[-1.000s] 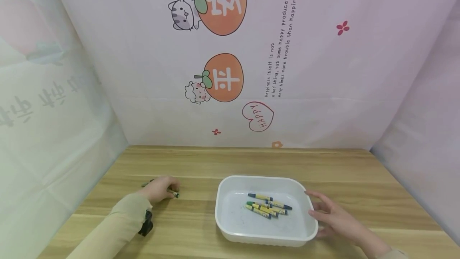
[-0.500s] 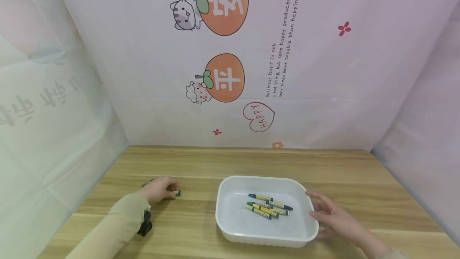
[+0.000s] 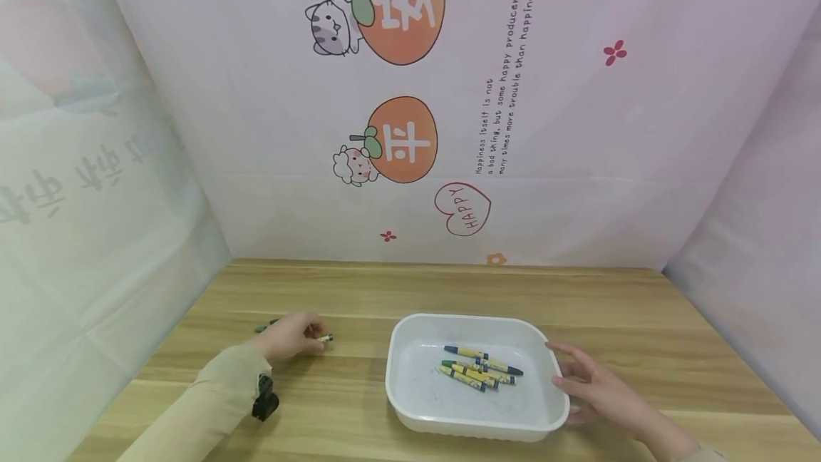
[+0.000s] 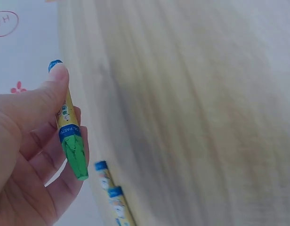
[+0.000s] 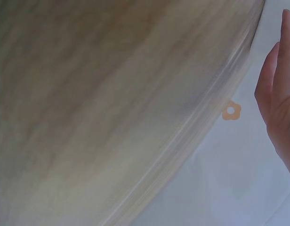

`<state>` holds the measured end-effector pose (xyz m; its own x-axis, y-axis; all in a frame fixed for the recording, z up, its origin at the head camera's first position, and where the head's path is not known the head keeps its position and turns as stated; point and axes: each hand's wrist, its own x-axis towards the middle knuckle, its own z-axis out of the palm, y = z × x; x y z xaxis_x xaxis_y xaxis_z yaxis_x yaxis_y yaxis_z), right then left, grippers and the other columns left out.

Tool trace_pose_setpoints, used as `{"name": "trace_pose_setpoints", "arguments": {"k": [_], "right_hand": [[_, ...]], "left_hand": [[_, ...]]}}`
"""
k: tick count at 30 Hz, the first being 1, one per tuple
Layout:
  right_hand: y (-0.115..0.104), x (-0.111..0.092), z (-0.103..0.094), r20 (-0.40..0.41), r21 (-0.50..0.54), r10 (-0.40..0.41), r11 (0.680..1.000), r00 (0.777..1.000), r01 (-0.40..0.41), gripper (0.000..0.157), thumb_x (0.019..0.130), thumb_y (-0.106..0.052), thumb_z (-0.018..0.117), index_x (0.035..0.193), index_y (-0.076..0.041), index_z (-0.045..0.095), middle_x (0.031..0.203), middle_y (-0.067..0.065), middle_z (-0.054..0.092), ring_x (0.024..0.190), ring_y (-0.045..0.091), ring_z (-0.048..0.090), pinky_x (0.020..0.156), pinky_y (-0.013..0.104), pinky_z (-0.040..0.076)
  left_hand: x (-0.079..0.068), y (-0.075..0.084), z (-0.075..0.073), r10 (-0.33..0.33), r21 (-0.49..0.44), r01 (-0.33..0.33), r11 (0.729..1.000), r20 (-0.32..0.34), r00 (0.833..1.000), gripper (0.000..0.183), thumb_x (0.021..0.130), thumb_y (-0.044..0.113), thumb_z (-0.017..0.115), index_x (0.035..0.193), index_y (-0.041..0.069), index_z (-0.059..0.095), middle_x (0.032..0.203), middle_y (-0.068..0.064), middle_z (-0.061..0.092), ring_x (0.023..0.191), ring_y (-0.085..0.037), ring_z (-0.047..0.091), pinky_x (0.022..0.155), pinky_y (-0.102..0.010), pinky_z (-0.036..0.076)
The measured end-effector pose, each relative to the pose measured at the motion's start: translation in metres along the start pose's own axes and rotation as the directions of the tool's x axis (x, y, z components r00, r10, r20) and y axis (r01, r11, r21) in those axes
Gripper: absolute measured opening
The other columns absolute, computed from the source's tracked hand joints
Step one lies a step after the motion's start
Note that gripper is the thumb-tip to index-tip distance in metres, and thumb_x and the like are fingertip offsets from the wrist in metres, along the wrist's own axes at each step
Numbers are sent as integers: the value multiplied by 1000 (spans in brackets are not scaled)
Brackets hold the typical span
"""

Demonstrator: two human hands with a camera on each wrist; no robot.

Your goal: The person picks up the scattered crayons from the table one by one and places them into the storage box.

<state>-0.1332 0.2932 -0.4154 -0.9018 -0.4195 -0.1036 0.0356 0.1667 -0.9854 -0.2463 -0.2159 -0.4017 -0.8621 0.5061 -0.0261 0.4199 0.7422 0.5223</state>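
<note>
My left hand (image 3: 293, 336) pinches a green oil pastel (image 4: 75, 153) with a yellow wrapper and blue bands, just above the table on the left. In the head view only the pastel's blue end (image 3: 326, 339) pokes out past the fingers. More oil pastels (image 4: 119, 207) lie on the table beyond that hand, partly hidden by it. At the right end of a white plastic tray (image 3: 417, 380), my right hand (image 3: 593, 387) rests with thumb and fingers touching the rim, fingers fairly straight. Several yellow-wrapped pastels (image 3: 468, 376) lie in a loose pile inside the tray.
The wooden table (image 3: 359, 291) ends at a printed cloth backdrop (image 3: 551, 219), with cloth walls at both sides. A black wrist camera (image 3: 265, 398) is strapped near my left sleeve (image 3: 212, 401).
My left hand has lifted the pastel slightly and shifted a little right and away, turning it in the fingers. The right hand and the tray stay put.
</note>
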Motion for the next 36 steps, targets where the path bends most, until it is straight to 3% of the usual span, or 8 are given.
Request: {"name": "trace_pose_setpoints", "arguments": {"k": [6, 17, 21, 27, 36], "right_hand": [[1, 0, 1, -8, 4, -2, 1000, 1000, 2, 48, 97, -17, 51, 128, -51, 38, 126, 44, 29, 96, 25, 62, 77, 49, 55], [1, 0, 0, 5, 36, 15, 999, 1000, -15, 48, 98, -16, 51, 129, -50, 38, 127, 42, 29, 98, 24, 61, 79, 50, 54], [1, 0, -1, 12, 43, 8, 999, 1000, -8, 47, 98, -16, 50, 126, -52, 39, 127, 43, 28, 98, 23, 61, 79, 50, 54], [2, 0, -1, 16, 49, 0, 999, 1000, -1, 47, 98, -16, 50, 124, -53, 39, 127, 43, 28, 99, 23, 60, 80, 50, 54], [2, 1, -2, 11, 40, 1, 999, 1000, -1, 46, 98, -16, 50, 126, -51, 39, 125, 39, 33, 98, 23, 61, 79, 50, 54]], "left_hand": [[4, 16, -4, 27, 6, -27, 1000, -23, 999, 9, 84, 10, 70, 82, 10, 62, 76, 3, 57, 70, -10, 50, 59, -23, 43], [13, 46, -13, 53, -30, -54, 998, -39, 998, 6, 85, 10, 69, 91, 8, 68, 81, 3, 62, 71, -9, 54, 60, -23, 46], [19, 59, -15, 96, -9, -97, 995, -37, 995, 7, 85, 13, 69, 90, 8, 68, 80, 4, 63, 71, -9, 55, 60, -23, 47], [30, 84, -19, 167, 6, -167, 986, -23, 986, 9, 86, 14, 69, 92, 8, 68, 82, 5, 63, 75, -8, 57, 65, -22, 49], [48, 126, -16, 209, -23, -209, 978, -22, 978, 12, 86, 13, 69, 97, 9, 69, 87, 3, 65, 81, -9, 59, 71, -23, 51]]}}
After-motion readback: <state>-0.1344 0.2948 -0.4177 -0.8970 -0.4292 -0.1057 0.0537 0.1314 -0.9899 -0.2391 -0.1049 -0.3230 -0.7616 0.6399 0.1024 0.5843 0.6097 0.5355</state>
